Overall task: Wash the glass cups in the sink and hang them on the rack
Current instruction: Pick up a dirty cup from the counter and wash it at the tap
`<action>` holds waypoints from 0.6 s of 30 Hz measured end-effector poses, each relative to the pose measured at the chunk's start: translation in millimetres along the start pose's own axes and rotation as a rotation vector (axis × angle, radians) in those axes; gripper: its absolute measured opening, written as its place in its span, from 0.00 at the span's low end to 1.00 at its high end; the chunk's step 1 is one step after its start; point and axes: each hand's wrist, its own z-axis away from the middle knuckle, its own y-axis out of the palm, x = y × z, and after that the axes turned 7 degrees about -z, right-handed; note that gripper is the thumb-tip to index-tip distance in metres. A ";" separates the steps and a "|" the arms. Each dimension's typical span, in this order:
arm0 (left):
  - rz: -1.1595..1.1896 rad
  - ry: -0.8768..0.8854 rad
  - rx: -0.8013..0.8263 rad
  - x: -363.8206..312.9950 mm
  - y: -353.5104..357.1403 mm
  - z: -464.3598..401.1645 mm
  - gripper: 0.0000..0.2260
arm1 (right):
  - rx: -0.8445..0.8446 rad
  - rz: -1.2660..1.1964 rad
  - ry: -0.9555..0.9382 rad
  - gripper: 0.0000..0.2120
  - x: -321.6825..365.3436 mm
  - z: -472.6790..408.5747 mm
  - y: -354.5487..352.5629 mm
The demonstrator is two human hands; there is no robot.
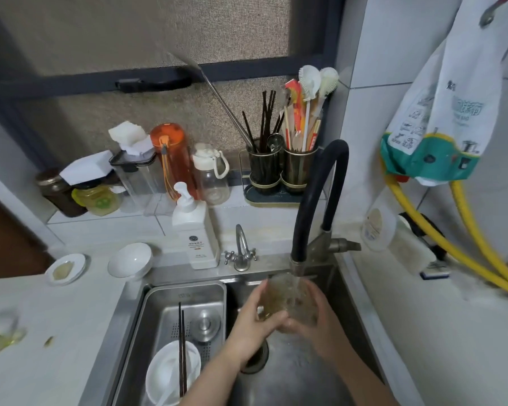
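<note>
Both hands are holding one glass cup (pixel 289 297) over the sink (pixel 291 376), right under the black hose faucet (pixel 314 206); water is running onto the cup. Left hand (pixel 254 320) is wrapping its fingers round the cup's left side. Right hand (pixel 320 320) is gripping the right side and base, fingers probably curled underneath, blurred by water. Drain (pixel 257 360) is sitting just below the left wrist. Left of the left hand, a steel drain basket (pixel 188 300) is holding a white bowl (pixel 162 376) with dark chopsticks (pixel 182 347) lying across it. Beyond the hands, a white soap pump bottle (pixel 194 232) is standing on the sink ledge.
</note>
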 end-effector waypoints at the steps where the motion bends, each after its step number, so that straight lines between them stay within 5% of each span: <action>1: -0.010 0.010 0.006 1.8 1.7 -1.3 0.30 | -0.015 -0.036 0.015 0.39 -0.8 2.4 -1.9; 18: 0.106 -0.079 -0.047 8.7 -9.1 0.5 0.30 | 0.017 0.032 0.066 0.32 2.0 2.3 7.2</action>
